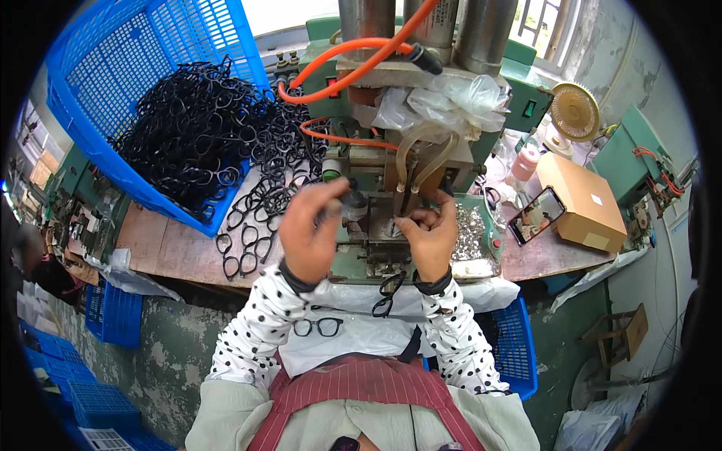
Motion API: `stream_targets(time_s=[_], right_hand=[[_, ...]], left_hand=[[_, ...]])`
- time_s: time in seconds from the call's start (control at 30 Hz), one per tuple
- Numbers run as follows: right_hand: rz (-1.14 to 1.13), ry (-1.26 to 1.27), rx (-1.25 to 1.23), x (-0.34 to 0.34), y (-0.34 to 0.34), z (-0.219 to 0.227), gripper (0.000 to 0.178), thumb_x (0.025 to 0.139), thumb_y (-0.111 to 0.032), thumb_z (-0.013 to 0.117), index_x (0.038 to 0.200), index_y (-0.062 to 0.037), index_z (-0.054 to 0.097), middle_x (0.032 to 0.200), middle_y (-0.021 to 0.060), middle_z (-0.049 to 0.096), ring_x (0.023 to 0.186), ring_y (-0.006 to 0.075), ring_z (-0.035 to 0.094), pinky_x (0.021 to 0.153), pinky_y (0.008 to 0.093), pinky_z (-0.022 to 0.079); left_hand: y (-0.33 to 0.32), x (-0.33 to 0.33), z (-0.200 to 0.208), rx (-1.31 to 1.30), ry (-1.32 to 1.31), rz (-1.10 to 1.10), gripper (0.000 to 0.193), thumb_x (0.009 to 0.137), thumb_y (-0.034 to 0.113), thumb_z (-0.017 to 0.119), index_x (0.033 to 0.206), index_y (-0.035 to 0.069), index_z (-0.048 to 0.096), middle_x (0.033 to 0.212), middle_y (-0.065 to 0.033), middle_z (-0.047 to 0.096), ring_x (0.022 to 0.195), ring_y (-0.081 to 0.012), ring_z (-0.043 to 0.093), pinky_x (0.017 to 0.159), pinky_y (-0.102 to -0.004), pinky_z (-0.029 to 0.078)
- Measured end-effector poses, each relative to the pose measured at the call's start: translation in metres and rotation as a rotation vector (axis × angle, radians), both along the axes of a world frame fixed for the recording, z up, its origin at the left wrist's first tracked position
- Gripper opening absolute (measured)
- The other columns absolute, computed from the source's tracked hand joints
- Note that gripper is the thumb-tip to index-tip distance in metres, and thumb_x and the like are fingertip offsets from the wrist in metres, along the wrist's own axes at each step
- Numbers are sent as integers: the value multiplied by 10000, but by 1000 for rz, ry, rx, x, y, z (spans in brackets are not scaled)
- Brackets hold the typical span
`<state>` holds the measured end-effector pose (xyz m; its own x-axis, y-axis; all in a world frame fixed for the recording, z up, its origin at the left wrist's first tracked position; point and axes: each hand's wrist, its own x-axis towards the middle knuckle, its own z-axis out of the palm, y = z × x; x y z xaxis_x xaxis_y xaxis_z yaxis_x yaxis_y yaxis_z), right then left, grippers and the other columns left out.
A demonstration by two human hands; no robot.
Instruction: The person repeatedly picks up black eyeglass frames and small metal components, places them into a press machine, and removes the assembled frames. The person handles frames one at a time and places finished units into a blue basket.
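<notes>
My right hand (432,234) is at the press machine (387,218), thumb and finger pinched together over the small metal fixture below its head. Whatever lies between those fingertips is too small to make out. To the left, my left hand (307,231) is raised beside a black knob (352,197), slightly blurred, its index finger stretched out and no object visible in it. Below the machine's front edge, near my right wrist, a black eyeglass frame (387,295) is tilted on end. Another dark eyeglass frame (317,327) lies on the white cloth (361,342) over my lap.
A tilted blue basket (113,143) heaped with black eyeglass frames (184,135) stands left; more frames spread across the table (162,240). Right of the machine are a tray of small metal parts (472,233), a phone (538,216) and a cardboard box (583,203). Orange hoses (342,49) loop above.
</notes>
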<state>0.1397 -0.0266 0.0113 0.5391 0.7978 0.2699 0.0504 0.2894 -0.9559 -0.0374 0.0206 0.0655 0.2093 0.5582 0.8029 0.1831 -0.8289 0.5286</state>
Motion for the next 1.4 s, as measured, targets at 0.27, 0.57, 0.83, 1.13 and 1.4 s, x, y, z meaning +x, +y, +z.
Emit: stream_targets(time_s=[0.27,0.57,0.83,1.13,1.4], right_hand=[[-426,-534,-52,79,6,-41,428,757,-81,726,1144,-61,545,868,59,710,688,232,646,650,356,500],[-382,-1130,-622,143,-53,-88,246,754,-243,748,926,-98,650,842,129,656,801,342,630,688,447,493],[-484,-804,-256,133,-28,-109,107,796,-175,711,860,-90,722,847,101,687,802,280,647,745,372,476],[-588,-812,-162,124,-26,-116,79,814,-107,678,889,-84,674,774,104,665,730,301,642,668,404,499],[-639,-563,-254,127,-25,-120,105,872,-109,636,970,-74,644,763,141,686,703,318,682,620,411,528]], left_hand=[[-23,34,-65,369,346,-427,477,742,-23,629,1214,36,600,1215,-132,607,1024,-319,614,922,-435,510],[-19,36,-74,375,322,-453,479,753,8,662,1226,18,587,1229,-156,604,1028,-301,620,920,-444,507],[-23,35,-70,353,393,-450,476,786,58,617,1259,53,568,1271,-115,579,1087,-304,589,987,-468,452],[127,-60,-124,-313,403,522,256,953,225,535,1106,28,592,919,-194,666,818,-392,633,731,-412,497],[204,-103,-212,-603,796,585,357,958,432,452,984,104,590,967,-197,669,894,-421,623,754,-498,473]])
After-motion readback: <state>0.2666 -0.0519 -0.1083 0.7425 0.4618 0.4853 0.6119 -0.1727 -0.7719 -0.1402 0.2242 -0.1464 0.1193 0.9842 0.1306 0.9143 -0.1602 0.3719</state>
